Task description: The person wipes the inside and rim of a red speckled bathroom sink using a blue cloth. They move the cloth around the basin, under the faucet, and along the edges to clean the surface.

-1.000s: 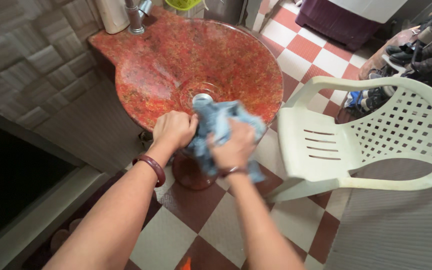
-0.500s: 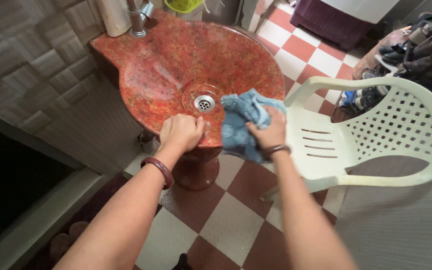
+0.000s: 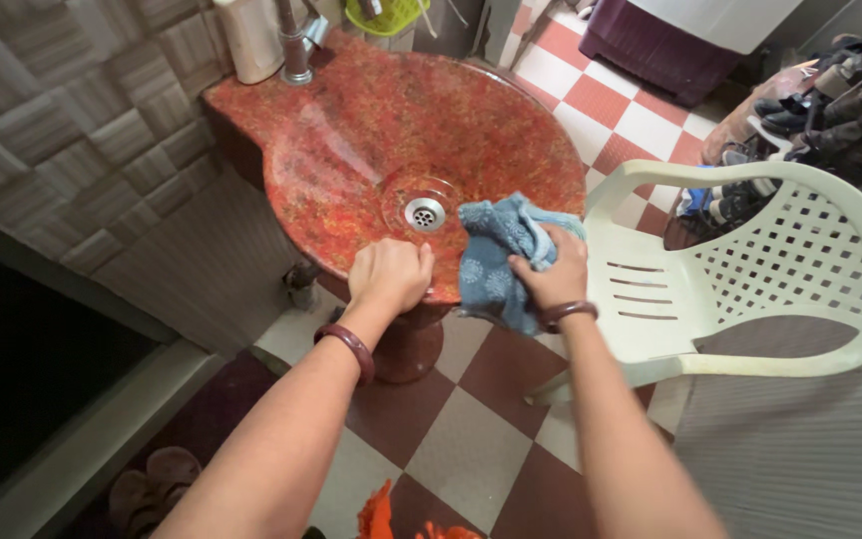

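Note:
A red speckled pedestal basin (image 3: 381,120) with a metal drain (image 3: 424,213) stands against a tiled wall. My right hand (image 3: 555,274) grips a blue cloth (image 3: 496,255) bunched at the basin's near right rim. The cloth hangs over the edge. My left hand (image 3: 389,273) rests as a loose fist on the basin's front rim, just below the drain, holding nothing that I can see. Both wrists wear dark bangles.
A pale plastic chair (image 3: 740,269) stands right of the basin. A metal tap (image 3: 295,45) and a white container (image 3: 251,35) sit at the basin's back. Shoes (image 3: 830,110) are piled at the far right. The floor (image 3: 471,419) is red and white checked tiles, with sandals (image 3: 147,489) at lower left.
A second ago both hands held the cloth together over the drain. My right hand has since carried it right to the rim, uncovering the drain, while my left hand let go and settled on the front rim.

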